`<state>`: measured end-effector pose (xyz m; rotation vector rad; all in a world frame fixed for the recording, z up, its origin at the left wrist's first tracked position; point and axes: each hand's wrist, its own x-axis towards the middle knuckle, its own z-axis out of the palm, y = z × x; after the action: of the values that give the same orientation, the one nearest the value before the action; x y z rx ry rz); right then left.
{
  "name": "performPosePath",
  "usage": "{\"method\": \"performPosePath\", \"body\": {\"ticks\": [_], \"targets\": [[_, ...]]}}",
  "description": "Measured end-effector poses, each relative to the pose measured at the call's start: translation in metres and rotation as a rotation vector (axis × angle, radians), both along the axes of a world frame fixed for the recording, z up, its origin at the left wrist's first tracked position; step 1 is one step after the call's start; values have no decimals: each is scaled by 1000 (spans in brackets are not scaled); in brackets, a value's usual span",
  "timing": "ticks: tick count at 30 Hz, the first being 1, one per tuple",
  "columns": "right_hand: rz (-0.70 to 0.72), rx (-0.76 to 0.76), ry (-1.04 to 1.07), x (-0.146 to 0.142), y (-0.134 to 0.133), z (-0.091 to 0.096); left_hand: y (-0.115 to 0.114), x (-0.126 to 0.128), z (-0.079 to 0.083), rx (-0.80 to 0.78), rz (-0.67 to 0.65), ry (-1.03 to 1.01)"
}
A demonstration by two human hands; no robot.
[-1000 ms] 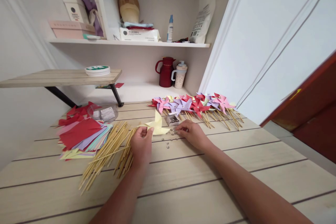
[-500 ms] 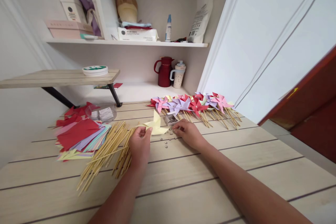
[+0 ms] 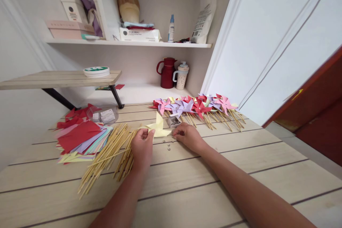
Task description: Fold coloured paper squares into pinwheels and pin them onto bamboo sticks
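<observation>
My left hand (image 3: 143,145) pinches the edge of a pale yellow paper pinwheel (image 3: 157,127) that rests on the wooden table (image 3: 187,192). My right hand (image 3: 187,136) lies just to its right, fingertips pressed together over several small metal pins (image 3: 168,145) scattered on the table; whether a pin is between the fingers is too small to see. A small box of pins (image 3: 174,121) stands just behind the fingers.
A heap of wooden sticks (image 3: 109,155) lies left of my left hand, beside a stack of coloured paper squares (image 3: 80,137). A row of finished pinwheels on sticks (image 3: 197,108) lies at the back right. A red jug (image 3: 167,73) and a mug (image 3: 182,76) stand behind.
My right hand has slid a little to the left, closer to the yellow pinwheel. My left hand has kept its hold on the pinwheel.
</observation>
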<state>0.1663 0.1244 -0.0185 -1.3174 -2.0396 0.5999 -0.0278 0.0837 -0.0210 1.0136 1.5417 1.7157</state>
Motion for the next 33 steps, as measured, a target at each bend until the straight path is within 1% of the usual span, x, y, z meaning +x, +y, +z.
{"method": "performPosePath", "body": {"ticks": [4,11,13,16,20,22,25,28,33], "targets": [[-6,-2,-11,-1,-2,2,-1,0,0,4,5,10],[22,-6,59,0,1,0,-1,0,2,2,7,3],[44,23,122,1,-1,5,-2,0,3,1,6,-11],[69,106,249,2,-8,16,-3,1,5,16,-9,-76],[141,163,348,-4,-22,27,-7,6,8,33,-73,-150],[151,183,355,-8,-28,30,-10,10,9,28,-108,-138],[107,205,373,-11,-34,33,-14,15,10,23,-144,-89],[68,194,405,-11,-37,36,-19,20,11,20,-141,-19],[81,158,413,-11,-41,38,-23,24,14,3,-112,76]]}}
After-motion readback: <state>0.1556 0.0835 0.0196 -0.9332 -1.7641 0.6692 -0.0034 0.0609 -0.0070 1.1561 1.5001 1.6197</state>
